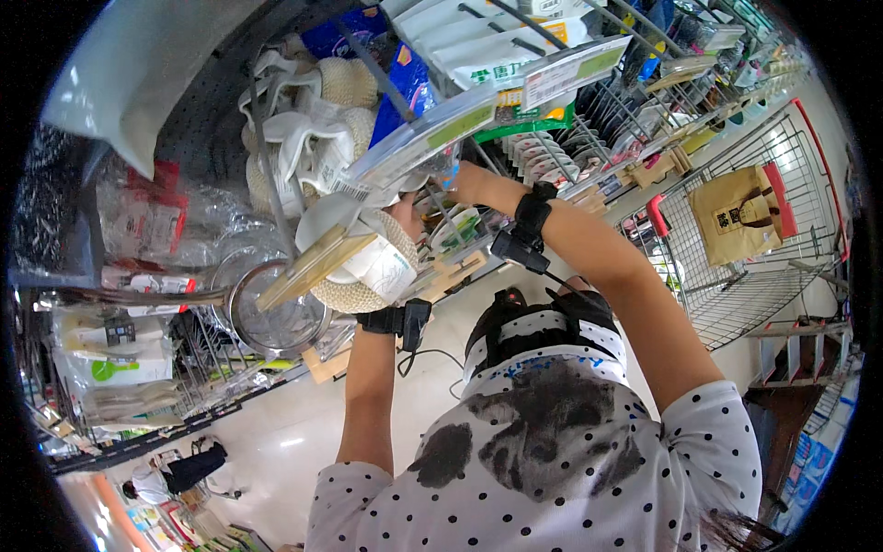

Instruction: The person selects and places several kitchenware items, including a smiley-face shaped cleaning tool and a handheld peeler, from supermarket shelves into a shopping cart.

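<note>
My left hand (408, 217) is raised to a shop display, mostly hidden behind a beige loofah-like scrubber (359, 293) with a white printed band. Only part of the hand shows past the scrubber's edge, and whether it grips anything is hidden. My right hand (469, 182) reaches in from the right, below a clear price-tag holder (431, 134). Its fingertips are covered by the holder and the packaging around it. More woven scrubbers with white fabric (310, 138) hang on metal hooks just above my hands. Both wrists wear black straps with small devices.
Blue packets (403, 90) and white packets (483, 52) hang on pegs overhead. Round metal strainers (276, 307) hang at left. A wire shopping cart (752, 303) carrying a tan bag (735, 214) stands at right, near a stepladder (800, 352). Another person (172, 476) is farther down the aisle.
</note>
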Demonstrator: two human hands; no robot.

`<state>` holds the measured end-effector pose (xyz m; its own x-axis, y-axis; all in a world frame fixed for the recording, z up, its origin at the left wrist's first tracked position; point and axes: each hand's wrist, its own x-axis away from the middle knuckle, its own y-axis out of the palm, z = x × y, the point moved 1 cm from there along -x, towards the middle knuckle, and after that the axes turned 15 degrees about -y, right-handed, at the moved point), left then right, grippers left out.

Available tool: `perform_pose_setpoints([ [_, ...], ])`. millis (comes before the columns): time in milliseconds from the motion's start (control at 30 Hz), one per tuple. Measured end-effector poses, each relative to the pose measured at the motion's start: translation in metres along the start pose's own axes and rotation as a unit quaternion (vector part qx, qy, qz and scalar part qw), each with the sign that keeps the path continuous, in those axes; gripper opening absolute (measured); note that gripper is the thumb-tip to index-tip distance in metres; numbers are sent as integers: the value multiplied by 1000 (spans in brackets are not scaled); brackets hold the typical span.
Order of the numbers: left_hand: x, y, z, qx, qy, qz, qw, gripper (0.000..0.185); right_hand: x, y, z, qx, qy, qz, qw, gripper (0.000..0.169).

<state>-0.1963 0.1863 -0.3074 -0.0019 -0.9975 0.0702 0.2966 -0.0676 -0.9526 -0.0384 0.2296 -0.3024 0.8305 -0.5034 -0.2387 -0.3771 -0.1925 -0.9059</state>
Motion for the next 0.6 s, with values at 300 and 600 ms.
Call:
perform_pose_setpoints([
  [300,40,-12,14,176,16,10,984,31,31,-21,-10,-98,31,112,988,27],
  [600,126,-52,97,173,79,-20,982,18,217,-147,-81,-225,81,214,947,26],
])
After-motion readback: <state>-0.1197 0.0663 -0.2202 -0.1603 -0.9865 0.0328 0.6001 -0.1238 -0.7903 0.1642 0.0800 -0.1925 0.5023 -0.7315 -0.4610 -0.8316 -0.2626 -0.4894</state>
